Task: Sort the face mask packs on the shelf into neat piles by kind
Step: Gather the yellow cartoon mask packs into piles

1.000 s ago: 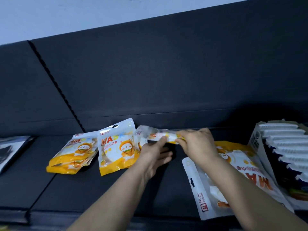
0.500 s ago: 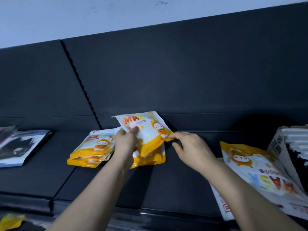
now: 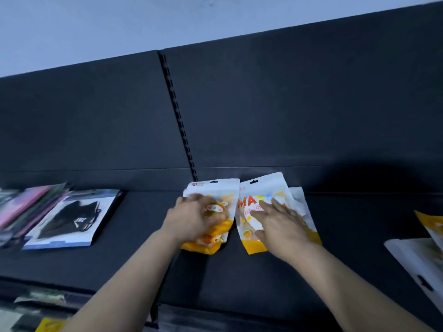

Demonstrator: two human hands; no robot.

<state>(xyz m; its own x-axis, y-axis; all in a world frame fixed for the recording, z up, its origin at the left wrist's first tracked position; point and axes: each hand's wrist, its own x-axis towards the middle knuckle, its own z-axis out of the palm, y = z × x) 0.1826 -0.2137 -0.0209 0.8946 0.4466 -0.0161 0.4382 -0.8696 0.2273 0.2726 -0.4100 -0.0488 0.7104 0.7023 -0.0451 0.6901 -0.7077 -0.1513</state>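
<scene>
Two small piles of orange-and-white cartoon mask packs lie side by side at the back of the dark shelf (image 3: 239,279). My left hand (image 3: 194,219) is curled over the left pile (image 3: 215,190), gripping its top pack; the hand is blurred. My right hand (image 3: 278,224) lies flat with fingers spread on the right pile (image 3: 261,192), whose top pack reads "MASK". Another pack's edge (image 3: 299,200) sticks out from under that one.
A black mask pack (image 3: 69,221) lies to the left, with pink and dark packs (image 3: 21,207) beyond it. At the right edge are another orange pack (image 3: 431,226) and a white pack back (image 3: 417,267). A slotted upright (image 3: 177,116) divides the dark back panel.
The pack held up by both hands now lies flat on the right pile under my right palm. My left hand has shifted onto the left pile. The view has swung left.
</scene>
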